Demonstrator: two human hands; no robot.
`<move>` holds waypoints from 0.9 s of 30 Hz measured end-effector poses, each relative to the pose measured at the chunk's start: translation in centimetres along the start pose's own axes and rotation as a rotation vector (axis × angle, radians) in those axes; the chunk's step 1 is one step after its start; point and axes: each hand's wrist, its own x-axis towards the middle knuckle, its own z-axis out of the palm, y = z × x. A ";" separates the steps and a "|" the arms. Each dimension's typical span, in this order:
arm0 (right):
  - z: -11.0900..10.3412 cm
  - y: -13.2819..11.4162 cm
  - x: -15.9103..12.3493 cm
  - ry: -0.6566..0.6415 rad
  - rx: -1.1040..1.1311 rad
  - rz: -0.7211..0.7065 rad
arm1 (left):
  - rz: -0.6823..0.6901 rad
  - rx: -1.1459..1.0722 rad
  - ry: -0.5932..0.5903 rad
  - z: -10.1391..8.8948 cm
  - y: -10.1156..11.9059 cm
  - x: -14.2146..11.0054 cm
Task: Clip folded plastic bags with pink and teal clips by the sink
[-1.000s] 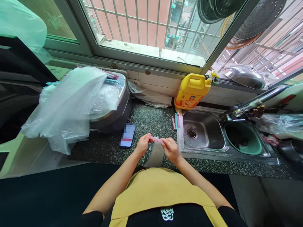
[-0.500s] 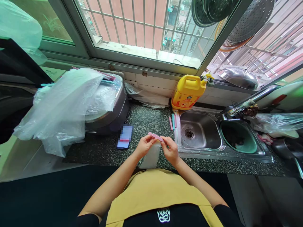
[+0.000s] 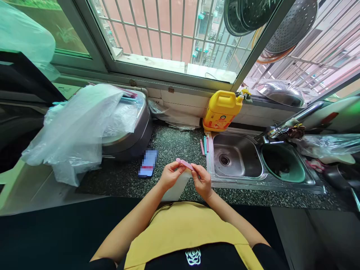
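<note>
A pink bag sealing clip (image 3: 185,164) is held slantwise above the counter, its left end higher. My left hand (image 3: 170,175) pinches the clip's left end between thumb and fingers. At its right end, my right hand (image 3: 203,182) is closed with thumb and fingertips on it. A whitish translucent bag (image 3: 176,187) hangs below the clip between my wrists; its top edge is partly hidden by my fingers. Beside the sink's left rim lie more clips, a teal one (image 3: 205,144) with pink ones (image 3: 201,147) next to it.
Right of my hands is a steel sink (image 3: 239,153) with a green basin (image 3: 282,163) in its second bowl. A yellow jug (image 3: 222,110) stands behind. To the left are a pixelated flat object (image 3: 147,163) and a dark appliance (image 3: 131,140) under plastic bags (image 3: 75,120).
The hanging bag's lower part has swung left and shows wider. Both hands keep their grip on the clip, almost in place. The camera view has shifted slightly.
</note>
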 end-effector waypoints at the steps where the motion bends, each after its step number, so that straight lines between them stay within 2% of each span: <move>1: 0.0 -0.1 0.0 0.004 -0.004 -0.003 | 0.010 0.006 0.001 0.0 0.0 -0.1; 6: 0.2 -0.4 0.0 0.019 -0.006 -0.001 | 0.067 0.093 0.015 -0.2 0.4 -0.4; 12: 0.3 -0.4 0.3 -0.042 0.018 0.071 | 0.145 0.196 0.022 -0.3 1.3 -0.8; 22: 0.6 -0.8 0.1 0.047 0.137 0.079 | 0.155 0.169 -0.006 -0.5 0.4 -1.0; 27: 1.1 -0.6 -0.4 0.077 0.102 0.153 | 0.154 0.210 -0.002 -0.6 0.2 -0.8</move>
